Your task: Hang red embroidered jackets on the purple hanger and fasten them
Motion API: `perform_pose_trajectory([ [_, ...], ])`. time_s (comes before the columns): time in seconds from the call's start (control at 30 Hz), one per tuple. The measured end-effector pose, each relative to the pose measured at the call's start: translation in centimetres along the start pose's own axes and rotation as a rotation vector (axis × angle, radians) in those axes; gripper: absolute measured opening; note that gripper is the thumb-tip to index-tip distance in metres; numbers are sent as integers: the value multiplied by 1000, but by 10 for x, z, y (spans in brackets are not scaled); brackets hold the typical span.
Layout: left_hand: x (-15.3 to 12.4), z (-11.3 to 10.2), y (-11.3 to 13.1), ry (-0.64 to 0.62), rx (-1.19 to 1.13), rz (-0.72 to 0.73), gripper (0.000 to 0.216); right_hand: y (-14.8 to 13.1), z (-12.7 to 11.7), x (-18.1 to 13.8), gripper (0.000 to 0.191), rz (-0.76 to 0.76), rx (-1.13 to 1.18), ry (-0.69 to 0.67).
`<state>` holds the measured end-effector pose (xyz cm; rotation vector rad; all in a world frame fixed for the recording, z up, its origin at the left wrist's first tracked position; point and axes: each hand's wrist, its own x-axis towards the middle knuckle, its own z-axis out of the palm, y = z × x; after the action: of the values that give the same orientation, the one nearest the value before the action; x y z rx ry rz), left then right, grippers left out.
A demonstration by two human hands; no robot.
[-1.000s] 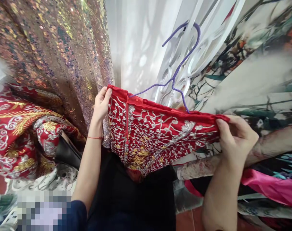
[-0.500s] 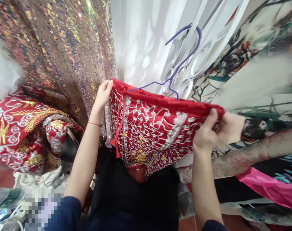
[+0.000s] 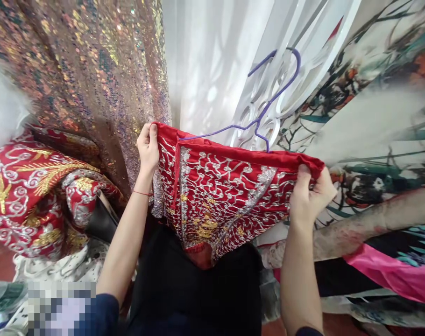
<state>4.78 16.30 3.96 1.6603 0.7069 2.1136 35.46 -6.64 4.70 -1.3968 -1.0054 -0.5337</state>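
Note:
A red skirt (image 3: 212, 186) with silver and gold embroidery is stretched by its waistband between my two hands. My left hand (image 3: 148, 147) pinches the waistband's left end. At the right end, my right hand (image 3: 312, 191) grips the bunched waistband, thumb in front and fingers behind. A purple wire hanger (image 3: 259, 119) sits inside the waist, its lower part hidden by the cloth and its hook sticking up at the right. A red drawstring (image 3: 176, 172) hangs down the skirt's left side. The lower skirt drapes over my lap.
Sequined fabric (image 3: 103, 84) hangs at the back left, and a white curtain (image 3: 212, 60) at the back. White openwork (image 3: 286, 102) stands behind the hanger. Another red embroidered garment (image 3: 40, 186) lies at the left. Flower-printed cloth (image 3: 373, 121) and pink fabric (image 3: 384, 266) are at the right.
The hanger has shifted slightly right and down with its hook. My left hand has moved a little left and my fingers have drawn the waistband straighter. The drawstring hangs closer against the skirt.

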Motion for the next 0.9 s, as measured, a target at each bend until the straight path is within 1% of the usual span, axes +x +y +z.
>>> perform_pose_trajectory([
  [0.07,6,-2,10,-42,19,45,50,3,5,-4,44,-8,-95,99],
  [0.13,10,1,17,-129,44,78,45,8,7,-12,42,34,-119,168],
  [0.2,12,5,20,-237,66,94,41,13,5,-20,40,73,-115,207],
  [0.27,13,9,21,-309,76,100,42,17,2,-26,40,82,-139,213],
  [0.37,17,14,25,-331,77,132,41,21,-2,-23,41,66,-160,203],
  [0.43,21,16,31,-313,81,160,38,25,-4,-14,42,37,-149,254],
  [0.5,24,19,37,-306,92,166,36,30,-5,-5,43,10,-136,334],
  [0.57,25,23,42,-352,110,145,39,39,-7,2,44,3,-145,364],
  [0.63,21,24,43,-441,115,102,44,48,-8,4,45,9,-197,338],
  [0.7,12,23,44,-498,85,39,49,57,-8,5,47,13,-276,299],
  [0.8,-4,15,49,-498,37,-40,50,65,-6,10,47,6,-338,303],
  [0.9,-19,4,61,-477,51,-62,47,67,-3,19,48,-19,-329,369],
])
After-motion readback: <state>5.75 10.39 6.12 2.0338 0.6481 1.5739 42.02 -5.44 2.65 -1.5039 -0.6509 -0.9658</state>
